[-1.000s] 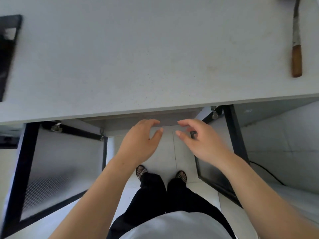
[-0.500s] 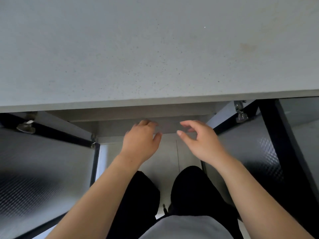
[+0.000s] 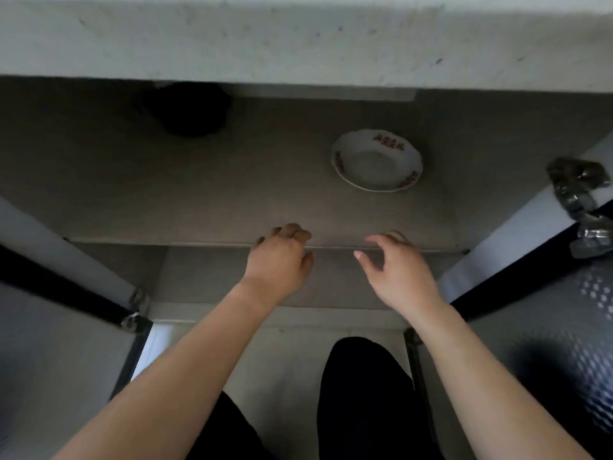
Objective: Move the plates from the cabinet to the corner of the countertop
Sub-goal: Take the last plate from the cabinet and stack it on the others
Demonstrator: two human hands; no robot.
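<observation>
**One plate on the shelf, both hands empty at its front edge**

You are looking down into the open cabinet, under the pale countertop that runs across the 12 o'clock side of the view. A single plate – white, scalloped rim, red flower prints – lies flat on the grey shelf, right of centre and well back from the front edge. Nothing touches it.

Your right hand hovers at the shelf's front edge with the plate at its 12 o'clock; its fingers are spread and relaxed, holding nothing. Your left hand sits beside it at 9 o'clock, also at the edge. Its fingers are loosely curled with the knuckles up and the tips hidden – no object shows in its grasp. The two hands are apart.

At 11 o'clock from your left hand, a dark rounded object sits at the back of the shelf, too shadowed to identify. A metal hinge shows at 3 o'clock, and dark-framed doors stand open on either side.
</observation>
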